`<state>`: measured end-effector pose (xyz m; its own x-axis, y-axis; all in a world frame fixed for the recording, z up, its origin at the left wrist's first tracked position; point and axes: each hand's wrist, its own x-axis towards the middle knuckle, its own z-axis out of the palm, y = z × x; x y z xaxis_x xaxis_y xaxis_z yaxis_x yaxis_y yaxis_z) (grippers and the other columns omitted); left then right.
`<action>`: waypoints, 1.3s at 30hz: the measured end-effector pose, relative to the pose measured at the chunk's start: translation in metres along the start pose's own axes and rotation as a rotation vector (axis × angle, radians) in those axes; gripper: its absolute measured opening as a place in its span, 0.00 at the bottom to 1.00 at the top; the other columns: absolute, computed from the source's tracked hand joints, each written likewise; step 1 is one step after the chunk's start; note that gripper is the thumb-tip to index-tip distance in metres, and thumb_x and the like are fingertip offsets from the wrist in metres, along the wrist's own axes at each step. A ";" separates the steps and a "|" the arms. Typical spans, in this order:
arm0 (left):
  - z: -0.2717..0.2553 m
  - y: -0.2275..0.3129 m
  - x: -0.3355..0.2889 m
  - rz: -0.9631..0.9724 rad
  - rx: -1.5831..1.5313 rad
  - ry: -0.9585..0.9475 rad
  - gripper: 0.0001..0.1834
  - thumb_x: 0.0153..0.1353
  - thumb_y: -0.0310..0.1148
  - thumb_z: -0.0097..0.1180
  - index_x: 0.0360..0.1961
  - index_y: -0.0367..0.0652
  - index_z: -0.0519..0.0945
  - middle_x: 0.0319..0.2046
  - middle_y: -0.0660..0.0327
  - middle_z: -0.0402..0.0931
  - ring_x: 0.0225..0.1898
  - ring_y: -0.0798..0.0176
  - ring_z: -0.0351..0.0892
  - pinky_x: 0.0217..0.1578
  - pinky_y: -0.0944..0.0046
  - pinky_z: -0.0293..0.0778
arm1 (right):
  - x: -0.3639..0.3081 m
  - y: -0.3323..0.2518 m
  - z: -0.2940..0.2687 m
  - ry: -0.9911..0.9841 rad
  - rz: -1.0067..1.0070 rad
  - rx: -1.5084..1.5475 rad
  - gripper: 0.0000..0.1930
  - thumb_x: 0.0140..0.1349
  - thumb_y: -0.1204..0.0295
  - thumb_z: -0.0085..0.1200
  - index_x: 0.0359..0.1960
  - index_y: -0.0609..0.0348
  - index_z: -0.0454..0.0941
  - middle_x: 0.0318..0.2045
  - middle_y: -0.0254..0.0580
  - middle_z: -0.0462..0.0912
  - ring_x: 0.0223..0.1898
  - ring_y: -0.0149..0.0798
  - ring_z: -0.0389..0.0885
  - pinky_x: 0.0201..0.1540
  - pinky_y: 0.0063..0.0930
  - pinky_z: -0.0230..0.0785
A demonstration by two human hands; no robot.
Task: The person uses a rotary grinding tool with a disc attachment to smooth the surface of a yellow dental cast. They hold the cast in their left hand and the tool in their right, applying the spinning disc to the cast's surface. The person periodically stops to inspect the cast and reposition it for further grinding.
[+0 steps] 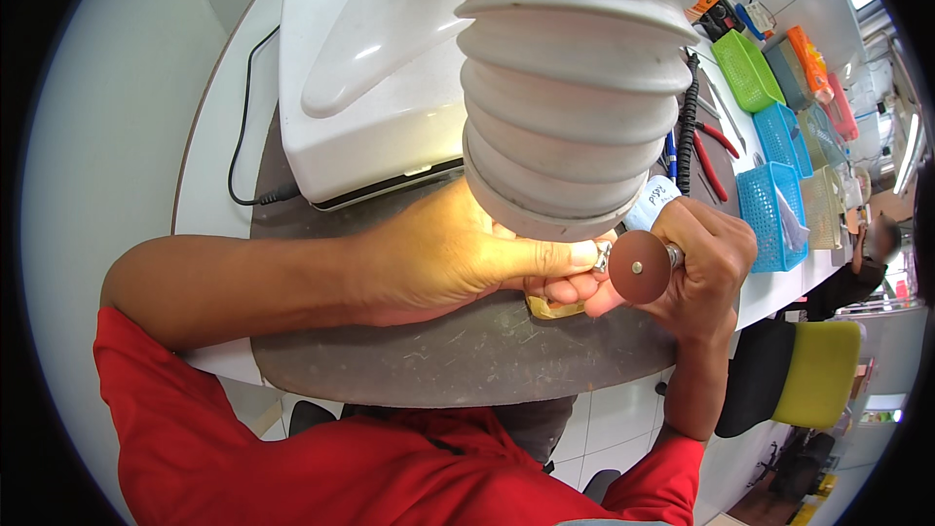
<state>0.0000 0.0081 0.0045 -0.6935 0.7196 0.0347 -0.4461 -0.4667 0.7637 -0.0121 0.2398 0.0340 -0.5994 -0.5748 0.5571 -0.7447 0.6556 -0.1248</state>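
Under the mouth of a ribbed white suction hose [575, 88], my left hand [467, 258] is closed, pinching a small silvery metal piece [603, 255] between thumb and fingers. My right hand [709, 258] is wrapped round a rotary handpiece [676, 255], whose body is mostly hidden in the grip. At its tip sits a round reddish-brown sanding disc [631, 282], its face toward me. The disc is right beside the metal piece; I cannot tell whether they touch. Below the left fingertips shows a yellowish block [553, 309]. Warm light falls on my left hand.
A white box-shaped machine [380, 151] with a black cable stands at the back left on the grey mat [390, 370]. Red-handled pliers [708, 168] and a coiled black cord [688, 122] lie right. Beyond are blue baskets [772, 214] and a green basket [748, 73]. A chair [818, 375] stands right.
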 end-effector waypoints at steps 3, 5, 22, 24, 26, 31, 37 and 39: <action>-0.001 -0.002 -0.002 0.001 0.011 0.029 0.05 0.71 0.28 0.55 0.41 0.37 0.77 0.31 0.63 0.76 0.33 0.72 0.73 0.36 0.70 0.69 | 0.002 -0.002 0.001 0.001 0.015 0.010 0.37 0.33 0.38 0.76 0.16 0.57 0.66 0.14 0.34 0.58 0.14 0.35 0.58 0.18 0.29 0.50; -0.001 -0.001 -0.002 0.002 0.000 0.007 0.05 0.71 0.28 0.54 0.41 0.37 0.77 0.31 0.63 0.76 0.33 0.72 0.72 0.36 0.70 0.69 | 0.002 -0.001 0.001 -0.008 0.013 -0.007 0.37 0.33 0.38 0.76 0.16 0.56 0.65 0.14 0.34 0.58 0.14 0.34 0.58 0.18 0.29 0.50; -0.002 -0.001 -0.002 0.018 0.030 -0.028 0.07 0.72 0.30 0.54 0.44 0.37 0.77 0.35 0.61 0.79 0.34 0.73 0.72 0.36 0.70 0.69 | 0.004 0.000 0.005 0.015 -0.024 -0.028 0.40 0.28 0.39 0.78 0.13 0.54 0.58 0.10 0.32 0.56 0.11 0.33 0.58 0.15 0.30 0.50; -0.002 0.000 -0.003 0.006 0.034 -0.023 0.06 0.72 0.29 0.54 0.43 0.36 0.77 0.35 0.61 0.78 0.34 0.73 0.72 0.36 0.70 0.69 | 0.004 -0.001 0.005 0.008 -0.007 -0.023 0.40 0.28 0.39 0.78 0.13 0.54 0.58 0.10 0.32 0.56 0.11 0.33 0.58 0.15 0.31 0.50; -0.002 -0.001 -0.003 0.017 0.011 -0.016 0.06 0.72 0.29 0.54 0.43 0.36 0.77 0.35 0.61 0.78 0.34 0.73 0.72 0.36 0.71 0.69 | 0.004 -0.001 0.005 0.011 -0.025 -0.037 0.41 0.28 0.39 0.78 0.13 0.54 0.58 0.10 0.32 0.56 0.11 0.33 0.58 0.15 0.31 0.50; -0.002 -0.002 -0.003 0.014 0.019 0.001 0.06 0.71 0.28 0.55 0.42 0.36 0.78 0.34 0.62 0.78 0.34 0.73 0.72 0.36 0.71 0.69 | 0.005 0.000 0.005 0.014 -0.024 -0.025 0.41 0.28 0.38 0.78 0.13 0.54 0.57 0.10 0.32 0.56 0.11 0.33 0.58 0.15 0.31 0.50; 0.000 0.000 -0.004 0.005 0.025 0.016 0.06 0.71 0.28 0.55 0.42 0.35 0.78 0.34 0.61 0.78 0.34 0.73 0.72 0.36 0.71 0.69 | 0.006 0.000 0.006 0.017 -0.029 -0.023 0.41 0.28 0.38 0.77 0.13 0.54 0.58 0.10 0.32 0.56 0.11 0.33 0.58 0.15 0.30 0.49; 0.002 0.002 -0.003 0.005 0.030 0.023 0.06 0.71 0.28 0.55 0.42 0.35 0.78 0.33 0.61 0.78 0.34 0.73 0.72 0.36 0.71 0.69 | 0.005 0.001 0.005 0.008 -0.020 -0.018 0.41 0.29 0.37 0.77 0.13 0.54 0.58 0.10 0.32 0.56 0.11 0.33 0.58 0.15 0.30 0.49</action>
<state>0.0027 0.0057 0.0067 -0.7087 0.7051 0.0241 -0.4257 -0.4547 0.7823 -0.0170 0.2352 0.0328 -0.5819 -0.5838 0.5662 -0.7512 0.6526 -0.0991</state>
